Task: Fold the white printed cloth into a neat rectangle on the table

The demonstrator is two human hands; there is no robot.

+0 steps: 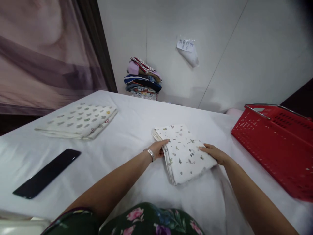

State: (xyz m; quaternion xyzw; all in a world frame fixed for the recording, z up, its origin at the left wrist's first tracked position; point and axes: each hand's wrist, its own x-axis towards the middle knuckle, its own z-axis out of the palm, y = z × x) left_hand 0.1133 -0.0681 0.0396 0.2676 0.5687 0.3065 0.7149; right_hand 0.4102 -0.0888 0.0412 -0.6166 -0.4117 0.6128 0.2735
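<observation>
A folded white cloth with small printed motifs lies on the white table in front of me. My left hand rests at the cloth's left edge, fingers stretched along it, a bracelet on the wrist. My right hand lies flat on the cloth's right edge, fingers extended. Neither hand grips the cloth.
A second folded cloth with green spots lies at the far left. A black phone sits near the left front. A red plastic basket stands at the right. A stack of folded fabrics leans by the wall.
</observation>
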